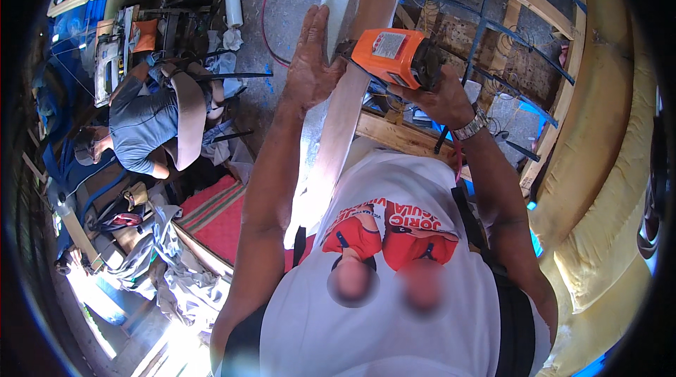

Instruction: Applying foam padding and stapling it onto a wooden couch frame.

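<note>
My right hand [445, 101], with a metal watch at the wrist, is wrapped round the rear of an orange staple gun [387, 55]. The tool's nose meets the edge of a long rail [370, 7] covered in pale foam and brown sheet. My left hand [313, 60] lies on the foam side of this rail, fingers stretched forward, its thumb close to the tool's nose. The rail slopes from the top of the view down toward my body. Fingers under the tool's grip are partly hidden.
To the right lies a wooden frame [542, 7] crossed by dark blue webbing straps [486, 18]. Beyond it are yellow foam sheets [605, 116]. A co-worker [151, 120] bends over at left, near a red striped cloth [215, 215]. Red and blue hoses [265, 32] lie on the floor.
</note>
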The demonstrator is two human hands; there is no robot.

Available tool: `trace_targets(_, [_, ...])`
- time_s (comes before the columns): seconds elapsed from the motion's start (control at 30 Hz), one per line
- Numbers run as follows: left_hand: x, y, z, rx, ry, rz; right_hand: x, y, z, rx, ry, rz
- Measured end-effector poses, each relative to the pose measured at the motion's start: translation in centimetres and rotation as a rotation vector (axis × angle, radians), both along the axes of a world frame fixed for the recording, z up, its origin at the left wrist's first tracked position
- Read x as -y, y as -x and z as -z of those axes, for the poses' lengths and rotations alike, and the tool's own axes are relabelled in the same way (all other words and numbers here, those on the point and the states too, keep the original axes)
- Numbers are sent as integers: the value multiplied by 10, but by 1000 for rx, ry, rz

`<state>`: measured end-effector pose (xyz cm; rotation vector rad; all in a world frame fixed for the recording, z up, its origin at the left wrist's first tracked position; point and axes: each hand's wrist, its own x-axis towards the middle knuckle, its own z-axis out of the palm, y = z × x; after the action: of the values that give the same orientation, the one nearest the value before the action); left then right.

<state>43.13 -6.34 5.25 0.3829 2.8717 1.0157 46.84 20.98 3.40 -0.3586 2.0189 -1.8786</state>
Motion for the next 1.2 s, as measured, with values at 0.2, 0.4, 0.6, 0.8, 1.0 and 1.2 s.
trace_targets(0.2, [1, -2, -5, 9, 20, 36, 4, -2, 4, -71, -86, -22])
trace_targets(0.4, [60, 22, -4, 657, -995, -160, -6, -5, 1, -148, -113, -33])
trace_targets(0.6, [60, 38, 66, 786, -745, -365, -6, -12, -4, 66, -252, -23])
trace_targets(0.8, [48, 24, 29, 835, -618, -464, 17, -16, 7, -32, -205, -48])
trace_targets(1.0, [35, 1, -2, 400, -192, -260, 31, -15, 9, 27, -288, -65])
trace_targets(1.2, [28, -35, 3, 97, 31, -136, 27, -18, 8, 79, -207, -55])
